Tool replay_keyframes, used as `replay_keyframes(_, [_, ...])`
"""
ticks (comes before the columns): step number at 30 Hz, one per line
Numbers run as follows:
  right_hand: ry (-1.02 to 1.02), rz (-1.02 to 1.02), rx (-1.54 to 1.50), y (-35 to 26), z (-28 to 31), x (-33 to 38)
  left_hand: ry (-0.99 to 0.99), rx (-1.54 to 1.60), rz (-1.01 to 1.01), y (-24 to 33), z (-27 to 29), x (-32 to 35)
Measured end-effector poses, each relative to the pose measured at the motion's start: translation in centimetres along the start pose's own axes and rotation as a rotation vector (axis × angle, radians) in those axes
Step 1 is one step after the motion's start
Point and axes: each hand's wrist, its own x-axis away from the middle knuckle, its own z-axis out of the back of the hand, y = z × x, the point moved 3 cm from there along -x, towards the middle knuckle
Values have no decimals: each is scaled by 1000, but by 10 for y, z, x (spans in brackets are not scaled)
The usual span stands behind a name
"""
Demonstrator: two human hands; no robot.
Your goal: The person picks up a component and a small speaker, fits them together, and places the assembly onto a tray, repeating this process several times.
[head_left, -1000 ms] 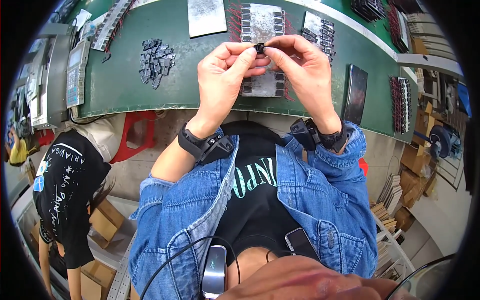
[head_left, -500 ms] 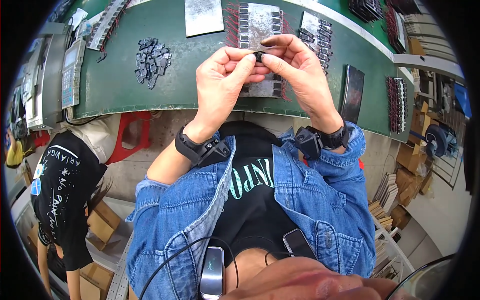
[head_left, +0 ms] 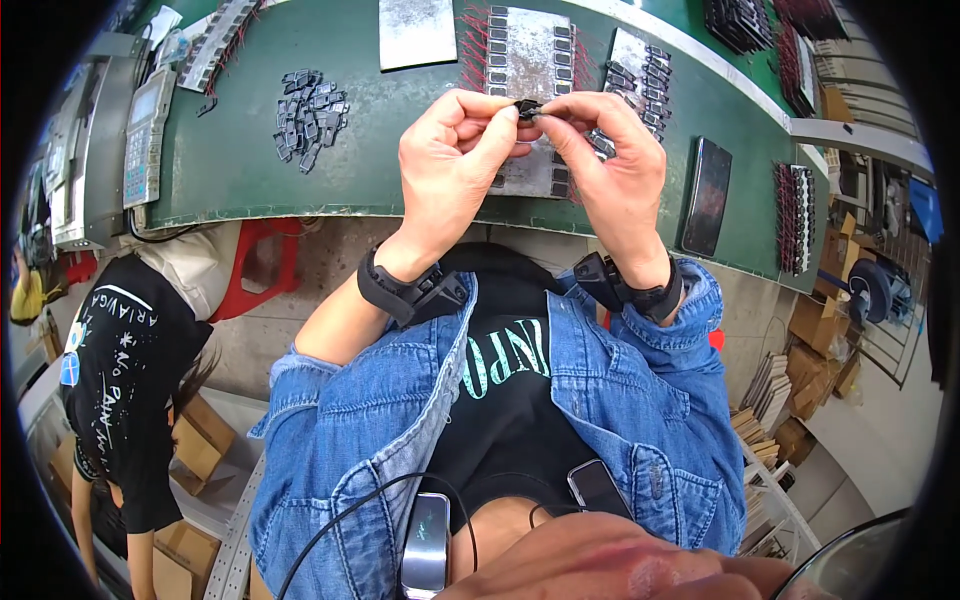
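Hands stay raised together above the near edge of the green workbench (head_left: 250, 170), little changed from the earlier frames: both have drifted slightly toward the far side and tightened around the same small black part (head_left: 527, 106), so the fiddling with it looks ongoing rather than finished. Left hand (head_left: 455, 160) pinches the part between thumb and forefinger, other fingers curled loosely under; right hand (head_left: 610, 165) pinches its other end with thumb and forefinger tips, remaining fingers folded down. Part sits right between the two sets of fingertips, held in the air over the bench, not resting on anything. Black wrist straps sit on both forearms, denim sleeves rolled on the left. Directly beneath the hands lies a grey metal plate (head_left: 530, 60) carrying rows of small black parts with red wires along both long edges; a second such plate (head_left: 630, 70) lies just to its right, also loaded. A bare grey plate (head_left: 415, 30) sits near the far edge, nothing on it that I can see. Loose pile of black parts (head_left: 308, 115) lies toward the left side of the bench. Dark flat slab (head_left: 708, 195) rests near the right edge, another loaded rack (head_left: 795, 215) beyond it. Another person in a black shirt (head_left: 115, 380) sits lower left, away from the bench.
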Motion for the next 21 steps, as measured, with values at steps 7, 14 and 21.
replay_keyframes(7, [-123, -273, -238, 16, 8, -13, 11, -2, 31, 0, -9, -6])
replay_keyframes(14, [-280, -494, -608, 33, 10, -14, -3, -21, 68, 3, -15, -7])
replay_keyframes(21, [-264, -479, -574, 36, 6, -12, 6, -16, 92, 1, -15, -10])
